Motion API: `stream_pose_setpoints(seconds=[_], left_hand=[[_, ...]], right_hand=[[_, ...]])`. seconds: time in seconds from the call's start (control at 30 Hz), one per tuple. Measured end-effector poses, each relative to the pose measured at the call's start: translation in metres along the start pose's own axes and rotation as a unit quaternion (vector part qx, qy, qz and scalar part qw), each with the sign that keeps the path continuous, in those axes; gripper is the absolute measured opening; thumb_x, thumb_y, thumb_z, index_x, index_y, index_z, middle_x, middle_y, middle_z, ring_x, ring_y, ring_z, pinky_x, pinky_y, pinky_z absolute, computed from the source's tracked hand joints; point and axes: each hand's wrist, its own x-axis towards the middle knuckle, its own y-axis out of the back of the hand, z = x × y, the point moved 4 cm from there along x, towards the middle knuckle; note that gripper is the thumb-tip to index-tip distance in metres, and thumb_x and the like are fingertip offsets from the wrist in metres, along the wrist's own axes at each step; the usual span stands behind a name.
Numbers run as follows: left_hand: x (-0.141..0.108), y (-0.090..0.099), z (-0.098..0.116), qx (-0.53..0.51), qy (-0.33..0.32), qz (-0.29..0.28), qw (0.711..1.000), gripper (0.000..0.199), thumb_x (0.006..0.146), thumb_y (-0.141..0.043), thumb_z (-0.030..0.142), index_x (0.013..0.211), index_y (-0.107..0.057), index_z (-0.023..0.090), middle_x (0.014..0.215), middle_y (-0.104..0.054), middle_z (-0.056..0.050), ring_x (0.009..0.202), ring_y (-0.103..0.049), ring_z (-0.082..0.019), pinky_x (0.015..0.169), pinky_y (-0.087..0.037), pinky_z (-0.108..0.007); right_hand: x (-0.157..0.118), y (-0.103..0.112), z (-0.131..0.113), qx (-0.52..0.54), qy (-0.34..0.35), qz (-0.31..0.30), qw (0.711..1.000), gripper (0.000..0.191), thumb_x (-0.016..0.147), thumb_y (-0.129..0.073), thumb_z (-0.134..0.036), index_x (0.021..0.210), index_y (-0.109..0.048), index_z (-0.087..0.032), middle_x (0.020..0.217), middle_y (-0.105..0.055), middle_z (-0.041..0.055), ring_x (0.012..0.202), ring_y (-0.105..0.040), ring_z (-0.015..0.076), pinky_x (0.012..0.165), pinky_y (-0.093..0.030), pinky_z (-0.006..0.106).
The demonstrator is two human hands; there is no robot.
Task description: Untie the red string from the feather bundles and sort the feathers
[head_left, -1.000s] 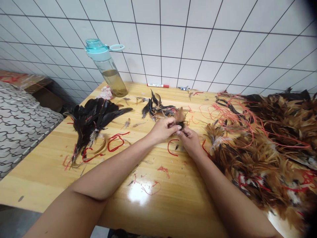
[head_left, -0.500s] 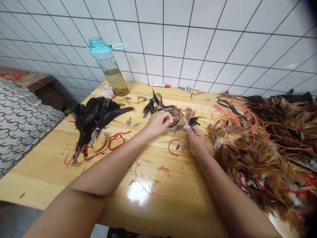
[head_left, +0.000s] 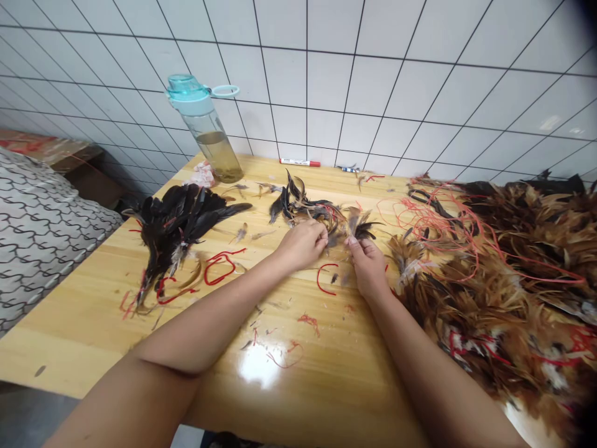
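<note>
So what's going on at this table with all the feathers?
A person sits at a wooden table and works with both hands on a small strand of feathers in the middle. The left hand and the right hand each pinch it between the fingertips. A pile of black feathers lies to the left, and a big heap of brown feathers tangled with red string lies to the right. A water bottle stands by the tiled wall.

Glossy wooden table (head_left: pixel 326 386), soft feathers (head_left: pixel 489 298)
</note>
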Motion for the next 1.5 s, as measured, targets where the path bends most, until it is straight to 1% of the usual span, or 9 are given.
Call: stream_pose_setpoints(seconds=[0.13,0.27,0.4,0.53,0.67,0.9,1.1,1.3,1.5], left_hand=[[0.004,0.009,-0.006,-0.149,0.080,0.018,0.985,0.009,0.079,-0.057,0.023,0.074,-0.058,0.017,0.068,-0.059,0.001,0.063,-0.049,-0.012,0.062,-0.036,-0.025],[0.003,0.006,-0.004,-0.338,0.151,0.004,0.929,0.012,0.076,-0.061,0.027,0.076,-0.057,0.015,0.066,-0.058,0.002,0.060,-0.050,-0.010,0.060,-0.037,-0.022],[0.002,0.000,0.003,-0.436,0.161,-0.004,0.885,0.013,0.074,-0.065,0.023,0.075,-0.054,0.014,0.063,-0.057,0.003,0.057,-0.050,-0.007,0.060,-0.039,-0.021],[0.000,-0.008,0.004,-0.473,0.166,-0.017,0.865,0.017,0.073,-0.067,0.019,0.083,-0.055,0.014,0.064,-0.058,0.003,0.057,-0.051,-0.006,0.059,-0.039,-0.019],[0.000,-0.013,0.004,-0.479,0.175,-0.038,0.859,0.024,0.072,-0.068,0.015,0.093,-0.057,0.012,0.071,-0.061,0.002,0.060,-0.052,-0.006,0.062,-0.041,-0.020],[0.001,-0.019,0.004,-0.437,0.137,-0.063,0.887,0.019,0.070,-0.070,0.022,0.080,-0.057,0.013,0.066,-0.054,0.004,0.058,-0.047,-0.006,0.058,-0.036,-0.020],[0.002,-0.017,-0.002,-0.402,0.114,-0.025,0.908,0.017,0.071,-0.066,0.026,0.078,-0.055,0.015,0.066,-0.051,0.004,0.058,-0.044,-0.007,0.057,-0.034,-0.020],[0.000,-0.018,0.004,-0.476,0.124,-0.017,0.871,0.021,0.069,-0.068,0.028,0.075,-0.053,0.015,0.063,-0.047,0.005,0.057,-0.041,-0.006,0.057,-0.031,-0.020],[-0.001,-0.019,0.002,-0.532,0.150,-0.013,0.833,0.029,0.062,-0.077,0.029,0.071,-0.053,0.015,0.064,-0.051,0.004,0.059,-0.044,-0.006,0.059,-0.033,-0.020]], right_hand=[[-0.001,0.000,-0.002,0.020,-0.033,0.012,0.999,0.031,0.080,-0.056,-0.050,0.078,-0.062,-0.019,0.062,-0.053,-0.0025,0.061,-0.050,0.0134,0.058,-0.040,0.026],[0.000,-0.001,-0.003,0.029,-0.030,0.011,0.999,0.030,0.079,-0.057,-0.047,0.076,-0.063,-0.019,0.064,-0.058,-0.0010,0.065,-0.054,0.0146,0.063,-0.043,0.028],[0.002,-0.004,0.002,0.045,-0.022,0.009,0.999,0.030,0.076,-0.059,-0.047,0.077,-0.066,-0.018,0.073,-0.067,0.0020,0.073,-0.060,0.0168,0.072,-0.047,0.031],[0.002,-0.007,0.004,0.059,-0.029,0.001,0.998,0.030,0.074,-0.062,-0.046,0.078,-0.070,-0.017,0.081,-0.073,0.0046,0.079,-0.063,0.0182,0.080,-0.048,0.033],[0.001,-0.008,0.003,0.065,-0.033,0.000,0.997,0.029,0.073,-0.064,-0.045,0.078,-0.070,-0.018,0.082,-0.074,0.0045,0.078,-0.063,0.0189,0.080,-0.048,0.034],[0.000,-0.009,0.003,0.047,-0.022,0.013,0.999,0.028,0.072,-0.063,-0.045,0.075,-0.066,-0.018,0.073,-0.069,0.0025,0.070,-0.058,0.0169,0.071,-0.047,0.032],[0.000,-0.009,0.001,0.046,-0.025,0.008,0.999,0.026,0.070,-0.064,-0.043,0.073,-0.066,-0.017,0.072,-0.068,0.0027,0.071,-0.057,0.0177,0.071,-0.047,0.032],[0.001,-0.009,0.000,0.053,-0.028,-0.014,0.998,0.024,0.068,-0.067,-0.041,0.069,-0.064,-0.017,0.069,-0.066,0.0007,0.068,-0.055,0.0158,0.070,-0.046,0.032],[0.002,-0.010,0.006,0.094,-0.041,-0.034,0.994,0.025,0.067,-0.070,-0.042,0.070,-0.063,-0.018,0.072,-0.067,0.0013,0.070,-0.057,0.0164,0.073,-0.048,0.033]])
